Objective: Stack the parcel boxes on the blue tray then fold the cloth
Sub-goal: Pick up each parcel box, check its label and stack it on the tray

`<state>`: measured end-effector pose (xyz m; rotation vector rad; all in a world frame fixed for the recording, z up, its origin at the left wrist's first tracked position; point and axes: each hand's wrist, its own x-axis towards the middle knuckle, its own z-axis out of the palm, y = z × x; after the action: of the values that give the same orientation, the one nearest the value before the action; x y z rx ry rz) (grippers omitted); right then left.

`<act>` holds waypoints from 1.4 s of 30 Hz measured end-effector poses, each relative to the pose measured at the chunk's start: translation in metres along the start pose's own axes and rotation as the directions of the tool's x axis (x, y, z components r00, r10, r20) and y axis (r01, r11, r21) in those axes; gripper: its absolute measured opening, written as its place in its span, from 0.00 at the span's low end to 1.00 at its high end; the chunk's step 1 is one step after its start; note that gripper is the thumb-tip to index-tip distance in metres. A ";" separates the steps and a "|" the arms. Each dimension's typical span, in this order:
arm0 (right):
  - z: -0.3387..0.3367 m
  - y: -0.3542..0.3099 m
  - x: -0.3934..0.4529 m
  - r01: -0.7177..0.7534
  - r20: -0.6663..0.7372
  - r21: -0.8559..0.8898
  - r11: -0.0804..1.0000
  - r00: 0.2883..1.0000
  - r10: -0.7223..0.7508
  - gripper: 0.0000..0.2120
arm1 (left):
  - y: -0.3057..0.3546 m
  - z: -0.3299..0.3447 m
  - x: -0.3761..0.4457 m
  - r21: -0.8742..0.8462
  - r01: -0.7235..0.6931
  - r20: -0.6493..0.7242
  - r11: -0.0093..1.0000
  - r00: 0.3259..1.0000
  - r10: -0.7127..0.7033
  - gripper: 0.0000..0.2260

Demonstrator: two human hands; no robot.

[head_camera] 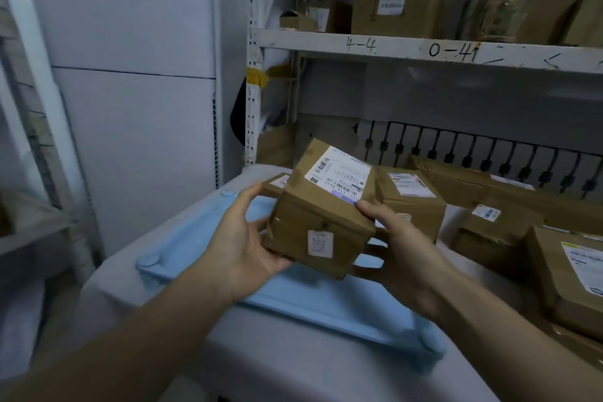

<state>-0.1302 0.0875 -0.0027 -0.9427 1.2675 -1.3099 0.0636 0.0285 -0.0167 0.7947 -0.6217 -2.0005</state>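
Above the blue tray (202, 235), I am holding 1 parcel box (321, 215) tilted between my left hand (243, 238) and right hand (403, 245), fingers clamping its sides; more parcel boxes (411, 199) are lying just behind.

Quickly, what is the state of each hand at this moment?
Left hand: holding the left side of the brown cardboard parcel box, fingers curled round it.
Right hand: holding the same box from the right, thumb on its top.
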 end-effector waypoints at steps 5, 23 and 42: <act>0.060 0.006 0.036 -0.122 -0.031 -0.041 0.992 0.992 0.121 0.12 | 0.020 -0.032 0.001 -0.126 -0.109 -0.196 0.986 0.977 0.082 0.27; 0.117 0.044 0.073 0.000 0.126 -0.357 0.934 0.991 0.048 0.13 | 0.053 -0.118 0.026 0.926 -0.012 -0.263 0.376 0.695 0.669 0.43; -0.003 0.059 -0.007 0.376 0.363 -0.921 0.102 0.924 -0.122 0.19 | 0.002 -0.062 0.041 0.828 -0.147 -0.215 0.541 0.808 0.548 0.22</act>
<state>-0.1236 0.1003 -0.0600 -2.2882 1.8646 -0.3235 0.0932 -0.0155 -0.0688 1.4665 -1.2930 -1.0096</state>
